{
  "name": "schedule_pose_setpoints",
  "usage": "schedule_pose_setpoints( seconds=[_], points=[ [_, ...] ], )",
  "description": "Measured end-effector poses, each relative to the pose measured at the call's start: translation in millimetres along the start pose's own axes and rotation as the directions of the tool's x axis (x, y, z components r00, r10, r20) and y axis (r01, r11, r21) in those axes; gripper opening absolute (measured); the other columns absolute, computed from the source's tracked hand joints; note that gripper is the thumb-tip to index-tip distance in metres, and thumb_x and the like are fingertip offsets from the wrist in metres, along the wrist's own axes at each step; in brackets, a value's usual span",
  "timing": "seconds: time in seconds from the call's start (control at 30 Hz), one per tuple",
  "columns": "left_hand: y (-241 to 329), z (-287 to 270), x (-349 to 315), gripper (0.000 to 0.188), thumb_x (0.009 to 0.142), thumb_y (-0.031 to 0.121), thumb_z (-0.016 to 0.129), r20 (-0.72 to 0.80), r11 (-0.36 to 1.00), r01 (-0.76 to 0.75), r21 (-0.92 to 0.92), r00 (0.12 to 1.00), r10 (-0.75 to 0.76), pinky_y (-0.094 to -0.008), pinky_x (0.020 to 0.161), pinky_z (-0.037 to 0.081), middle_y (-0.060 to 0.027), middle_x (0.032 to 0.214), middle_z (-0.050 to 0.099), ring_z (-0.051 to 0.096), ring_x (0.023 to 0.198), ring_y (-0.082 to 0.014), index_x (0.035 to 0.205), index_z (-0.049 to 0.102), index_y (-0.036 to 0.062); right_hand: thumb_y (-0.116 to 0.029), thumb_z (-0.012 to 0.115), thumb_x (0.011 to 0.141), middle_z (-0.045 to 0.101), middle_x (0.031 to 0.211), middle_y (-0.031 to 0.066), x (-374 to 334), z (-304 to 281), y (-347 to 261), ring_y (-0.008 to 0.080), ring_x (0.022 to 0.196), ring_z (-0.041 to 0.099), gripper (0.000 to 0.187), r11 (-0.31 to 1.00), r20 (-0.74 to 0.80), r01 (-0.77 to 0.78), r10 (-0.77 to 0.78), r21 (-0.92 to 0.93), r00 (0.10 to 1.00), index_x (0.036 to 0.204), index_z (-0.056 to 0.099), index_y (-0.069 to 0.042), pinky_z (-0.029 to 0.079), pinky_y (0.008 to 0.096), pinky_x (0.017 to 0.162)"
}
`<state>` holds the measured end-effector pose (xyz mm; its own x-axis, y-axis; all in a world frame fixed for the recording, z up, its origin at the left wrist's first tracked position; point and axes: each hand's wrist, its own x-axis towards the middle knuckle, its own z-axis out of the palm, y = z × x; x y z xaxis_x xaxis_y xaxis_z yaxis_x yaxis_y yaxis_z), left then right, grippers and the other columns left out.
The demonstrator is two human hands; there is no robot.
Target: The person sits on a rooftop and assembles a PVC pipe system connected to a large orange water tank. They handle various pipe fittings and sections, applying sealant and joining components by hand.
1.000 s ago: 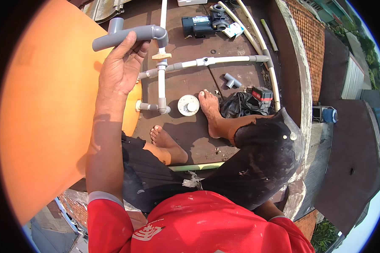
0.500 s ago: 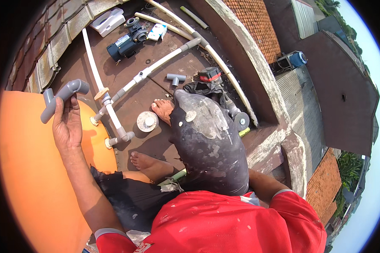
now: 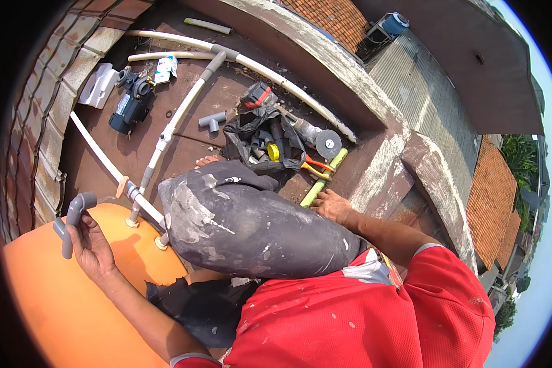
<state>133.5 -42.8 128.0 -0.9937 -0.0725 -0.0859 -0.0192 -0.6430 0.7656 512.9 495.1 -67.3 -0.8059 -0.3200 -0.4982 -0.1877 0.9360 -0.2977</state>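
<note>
My left hand (image 3: 94, 246) is closed on a grey PVC pipe fitting (image 3: 73, 224), an elbow joined to a tee piece, above the orange tank (image 3: 135, 233). My right hand (image 3: 333, 207) reaches down by the roof's low wall, fingers loosely extended, fingertips at the near part of a light-green pipe (image 3: 325, 178). Orange-handled pliers or cutters (image 3: 318, 167) lie across that pipe. Just left of them, a black plastic bag (image 3: 233, 138) stands open with grey fittings and a yellow roll of tape (image 3: 273, 151) inside.
Beyond the bag lies an angle grinder (image 3: 306, 132) with a red-and-black battery. A loose grey tee (image 3: 213, 121), white pipework (image 3: 184, 110), a dark blue water pump (image 3: 130, 104) and a small box (image 3: 165, 69) are on the brown roof. The low wall (image 3: 374, 178) bounds the right.
My view and body have turned right. My right hand has come into sight from behind my leg, beside the green pipe. The open bag has come into view; my left hand still holds the fitting.
</note>
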Motion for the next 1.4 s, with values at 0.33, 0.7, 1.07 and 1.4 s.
schedule_pose_setpoints(
  seconds=[0.33,0.7,1.07,1.4],
  points=[
    [-7,16,-10,0.034,0.106,0.009,0.070,0.004,0.999,0.037,0.031,0.999,-0.037,-0.0363,0.103,0.058,-0.0173,0.133,0.064,0.063,0.125,-0.0266,0.134,0.059,-0.0050,-0.040,0.063,0.095,0.076,0.113,0.0058,1,-11,-6,0.0267,0.120,0.063,0.033,0.996,0.018,-0.050,0.049,0.071,0.999,0.111,0.079,-0.016,0.043,0.0420,0.106],
    [-13,19,-7,0.031,0.106,0.013,0.071,0.030,0.999,0.008,0.046,1.000,-0.009,-0.0359,0.103,0.058,-0.0168,0.135,0.064,0.062,0.125,-0.0252,0.132,0.065,-0.0031,-0.037,0.062,0.095,0.075,0.113,0.0069,-1,-13,-6,0.0271,0.120,0.065,0.031,0.995,0.039,-0.066,0.063,0.078,0.997,0.110,0.079,-0.016,0.046,0.0420,0.105],
    [-9,25,-9,0.033,0.105,0.012,0.072,0.026,0.998,0.063,0.029,0.998,-0.063,-0.0363,0.103,0.060,-0.0174,0.134,0.066,0.064,0.123,-0.0263,0.132,0.065,-0.0055,-0.035,0.062,0.096,0.075,0.114,0.0082,-2,-9,-5,0.0278,0.120,0.066,0.031,0.992,0.012,-0.063,0.062,0.105,0.998,0.113,0.078,-0.015,0.048,0.0428,0.105],
    [-9,20,-7,0.034,0.105,0.013,0.073,0.042,0.997,0.059,0.047,0.997,-0.061,-0.0349,0.103,0.059,-0.0155,0.137,0.066,0.062,0.127,-0.0254,0.133,0.066,-0.0053,-0.037,0.062,0.096,0.076,0.116,0.0098,-1,-3,-4,0.0291,0.120,0.068,0.033,0.993,0.011,-0.060,0.059,0.098,0.998,0.114,0.078,-0.015,0.050,0.0444,0.104]
  ],
)
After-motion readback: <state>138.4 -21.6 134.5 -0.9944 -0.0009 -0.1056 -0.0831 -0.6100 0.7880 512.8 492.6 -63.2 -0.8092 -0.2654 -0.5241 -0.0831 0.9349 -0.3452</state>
